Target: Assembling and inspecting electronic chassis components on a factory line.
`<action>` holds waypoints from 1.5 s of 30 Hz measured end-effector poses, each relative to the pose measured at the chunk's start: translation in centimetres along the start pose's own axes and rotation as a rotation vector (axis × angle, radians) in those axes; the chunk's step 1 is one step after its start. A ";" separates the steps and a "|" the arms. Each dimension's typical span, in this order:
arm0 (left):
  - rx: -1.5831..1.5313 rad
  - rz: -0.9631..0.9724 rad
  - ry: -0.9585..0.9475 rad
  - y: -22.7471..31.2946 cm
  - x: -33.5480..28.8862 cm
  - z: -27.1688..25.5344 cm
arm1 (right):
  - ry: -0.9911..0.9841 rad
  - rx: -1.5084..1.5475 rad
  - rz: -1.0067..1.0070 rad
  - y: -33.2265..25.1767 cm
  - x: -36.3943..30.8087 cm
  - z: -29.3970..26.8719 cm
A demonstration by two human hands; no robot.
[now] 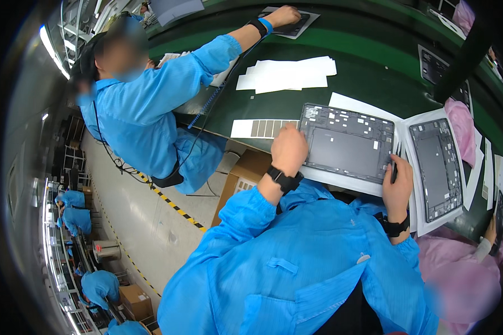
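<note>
In front of me a black tablet housing [349, 142] with many small white and silver patches lies on white sheets. My left hand [289, 149] is closed at its left edge, fingertips over the end of a white strip with grey-brown rectangular stickers [257, 128]; what they pinch is hidden. By the lower right corner of the housing, my right hand [398, 187] is closed around a slim black tool [394, 170], its exact kind unclear. A second black tablet housing [436, 167] rests on white sheets to the right of that hand.
White sheets [288, 73] lie on the green bench [369, 67]. At left, a co-worker in blue [151, 100] reaches over another housing [290, 23]. A person in pink [458, 273] sits at right. A cardboard box [246, 173] stands below the bench edge; a dark post [464, 56] rises at right.
</note>
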State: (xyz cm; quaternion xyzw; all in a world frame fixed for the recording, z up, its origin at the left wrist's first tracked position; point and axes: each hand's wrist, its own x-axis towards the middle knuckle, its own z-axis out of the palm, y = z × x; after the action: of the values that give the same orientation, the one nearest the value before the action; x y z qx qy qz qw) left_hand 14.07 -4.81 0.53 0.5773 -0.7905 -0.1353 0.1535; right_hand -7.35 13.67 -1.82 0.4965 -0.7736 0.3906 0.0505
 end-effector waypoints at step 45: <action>-1.189 0.251 -0.456 9.3 40.6 -7.8 | 0.017 0.334 0.071 -0.3 1.0 -1.6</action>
State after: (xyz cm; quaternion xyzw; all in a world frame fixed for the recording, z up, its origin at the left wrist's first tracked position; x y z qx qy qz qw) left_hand -2.57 -41.04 14.85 0.2539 -0.6550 -0.6501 0.2897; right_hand -8.14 13.94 -0.08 0.4669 -0.7147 0.5193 -0.0399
